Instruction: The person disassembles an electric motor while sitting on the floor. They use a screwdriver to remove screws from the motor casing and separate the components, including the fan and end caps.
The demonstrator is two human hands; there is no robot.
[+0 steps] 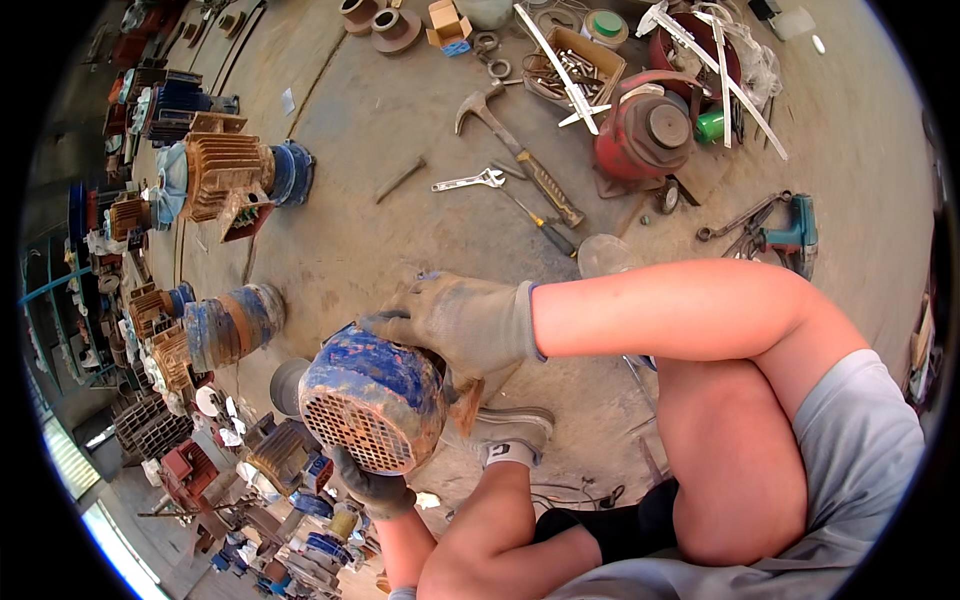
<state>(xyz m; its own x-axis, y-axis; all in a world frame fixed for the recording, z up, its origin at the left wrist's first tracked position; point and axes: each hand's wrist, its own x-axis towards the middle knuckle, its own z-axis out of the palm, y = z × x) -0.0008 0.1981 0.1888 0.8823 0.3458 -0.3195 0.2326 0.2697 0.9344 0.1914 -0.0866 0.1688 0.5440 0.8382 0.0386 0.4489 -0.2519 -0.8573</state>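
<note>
A worn blue motor fan cover (375, 370) with a rusty, perforated grille faces me, slightly tilted, at lower centre-left. My gloved left hand (372, 487) is closed round its lower rim, partly hidden beneath it. My gloved right hand (450, 318) reaches across from the right, its fingers curled over the top and far edge. A rusty brown piece (466, 405) sticks out behind the cover, below my right wrist. How much of a motor sits behind the cover is hidden by the right hand. My shoe (515, 425) is close beside it.
Ahead on the concrete floor lie a claw hammer (525, 160), an adjustable wrench (470, 182) and a screwdriver (545, 228). A red bottle jack (645, 135), a carton of bolts (575, 70) and calipers (560, 70) stand farther right. Rusty motors (225, 175) crowd the left.
</note>
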